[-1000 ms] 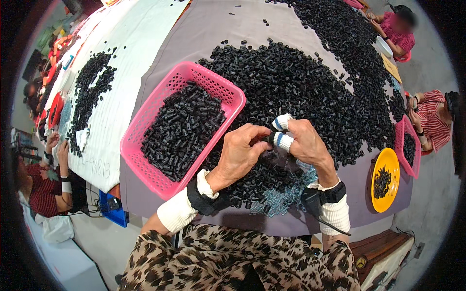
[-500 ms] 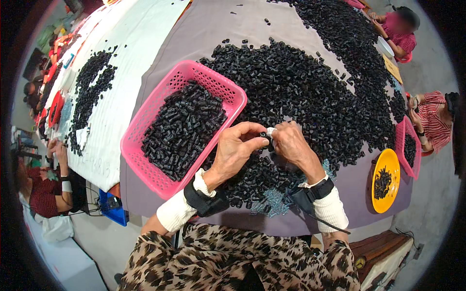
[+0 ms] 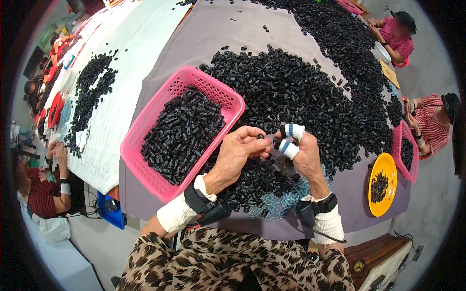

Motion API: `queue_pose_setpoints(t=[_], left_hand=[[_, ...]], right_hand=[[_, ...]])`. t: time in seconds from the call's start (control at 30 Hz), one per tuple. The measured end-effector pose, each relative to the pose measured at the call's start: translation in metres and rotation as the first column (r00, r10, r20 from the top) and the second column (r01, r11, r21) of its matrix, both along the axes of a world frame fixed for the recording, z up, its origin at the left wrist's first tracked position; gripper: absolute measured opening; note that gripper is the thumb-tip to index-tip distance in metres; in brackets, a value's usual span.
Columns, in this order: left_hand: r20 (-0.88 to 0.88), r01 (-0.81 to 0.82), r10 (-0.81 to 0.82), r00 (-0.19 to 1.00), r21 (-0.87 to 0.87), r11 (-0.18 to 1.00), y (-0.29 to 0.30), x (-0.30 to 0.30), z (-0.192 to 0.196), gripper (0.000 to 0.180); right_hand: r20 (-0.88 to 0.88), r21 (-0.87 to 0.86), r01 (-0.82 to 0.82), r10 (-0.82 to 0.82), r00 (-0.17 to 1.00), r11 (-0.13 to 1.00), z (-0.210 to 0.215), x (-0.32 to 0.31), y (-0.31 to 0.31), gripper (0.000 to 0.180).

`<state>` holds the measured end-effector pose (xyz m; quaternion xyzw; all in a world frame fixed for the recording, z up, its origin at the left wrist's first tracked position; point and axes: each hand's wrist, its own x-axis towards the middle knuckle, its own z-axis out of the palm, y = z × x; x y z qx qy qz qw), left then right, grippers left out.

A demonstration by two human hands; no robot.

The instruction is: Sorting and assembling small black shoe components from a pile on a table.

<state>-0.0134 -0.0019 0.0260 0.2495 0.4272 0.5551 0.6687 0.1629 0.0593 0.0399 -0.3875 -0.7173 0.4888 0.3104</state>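
My left hand (image 3: 234, 156) is closed, thumb and forefinger pinching a small black plastic part (image 3: 260, 137) above the pile. Just right of it, my right hand (image 3: 306, 154) has its thumb and forefinger bent and a little apart. White finger covers (image 3: 292, 130) with blue stripes wrap these two fingers, their tips dark and near the held part. Nothing plain shows between them. Under both hands spreads a big pile of black plastic parts (image 3: 286, 92). Small clear bluish pieces (image 3: 276, 204) lie near my right wrist. Beside my left hand stands a pink basket (image 3: 138, 167) of black parts.
On the right are a yellow plate (image 3: 391, 191) holding small black pieces and another pink basket (image 3: 411, 172). Two people in red and white sit beyond the right edge. A white-covered table (image 3: 131, 92) with more black parts adjoins at left, where another person works.
My right hand has turned and drawn away from the left, its fingers parting and both striped finger covers coming into view. My left hand keeps its pinch on the black part.
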Motion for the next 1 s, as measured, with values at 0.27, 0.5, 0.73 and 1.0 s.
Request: queue_pose_setpoints(t=[0.27, 0.5, 0.73, 1.0], left_hand=[[0.169, 0.054, -0.056, 0.984, 0.018, 0.998, 0.0, 0.006, 0.008, 0.018], [0.075, 0.064, -0.071, 0.995, 0.092, 0.994, -0.001, 0.01, 0.011, 0.018], [-0.176, 0.058, -0.023, 0.984, 0.196, 0.979, 0.001, 0.012, 0.01, 0.018], [-0.139, 0.035, -0.006, 0.99, 0.21, 0.977, -0.004, 0.009, 0.007, 0.017]], right_hand=[[-0.049, 0.257, 0.099, -0.089, 0.995, 0.961, 0.004, -0.001, -0.014, 0.017], [0.074, 0.369, -0.037, 0.01, 0.997, 0.929, 0.017, 0.01, -0.009, 0.018], [0.355, 0.526, -0.324, 0.143, 0.924, 0.787, 0.036, 0.011, 0.004, 0.015], [0.384, 0.561, -0.352, 0.14, 0.912, 0.749, 0.041, 0.009, 0.004, 0.018]])
